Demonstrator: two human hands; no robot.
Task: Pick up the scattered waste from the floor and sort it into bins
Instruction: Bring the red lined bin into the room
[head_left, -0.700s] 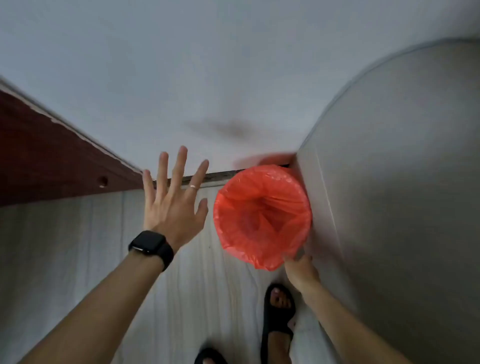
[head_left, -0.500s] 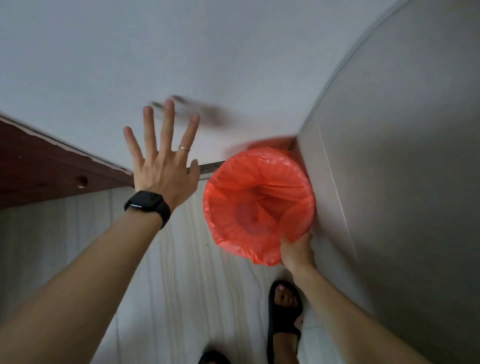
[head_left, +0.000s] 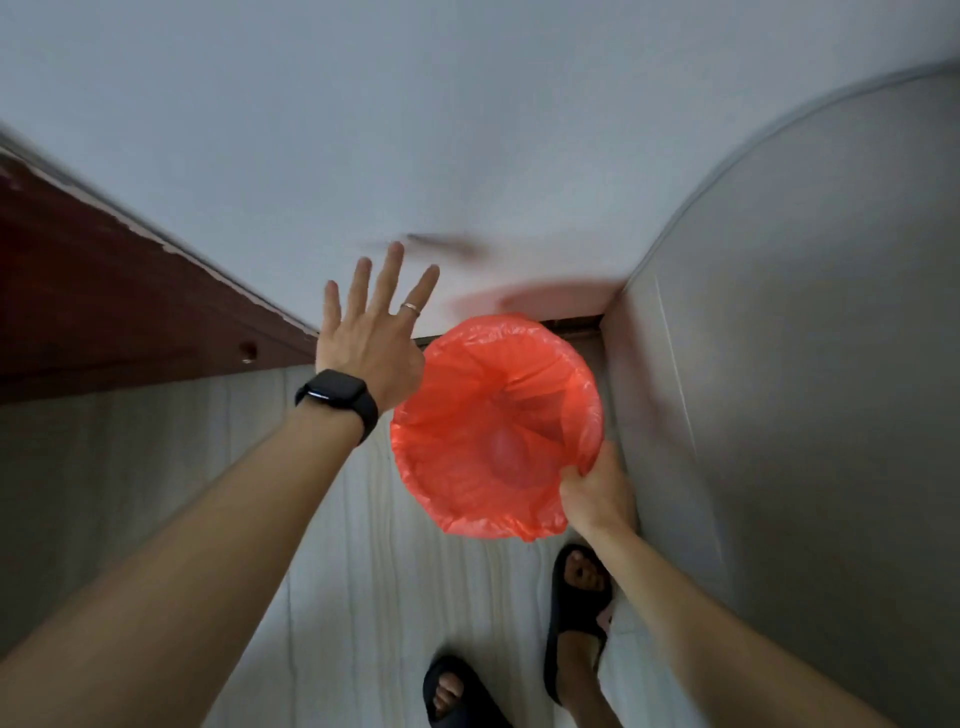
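A round bin (head_left: 498, 426) lined with red-orange plastic stands in the corner.

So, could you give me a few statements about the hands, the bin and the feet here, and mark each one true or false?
1. The right hand grips the rim of the red bin bag. True.
2. The left hand holds a piece of rubbish. False: its fingers are spread and it holds nothing.
3. A black watch sits on the left wrist. True.
4. The person stands barefoot. False: both feet wear black sandals.
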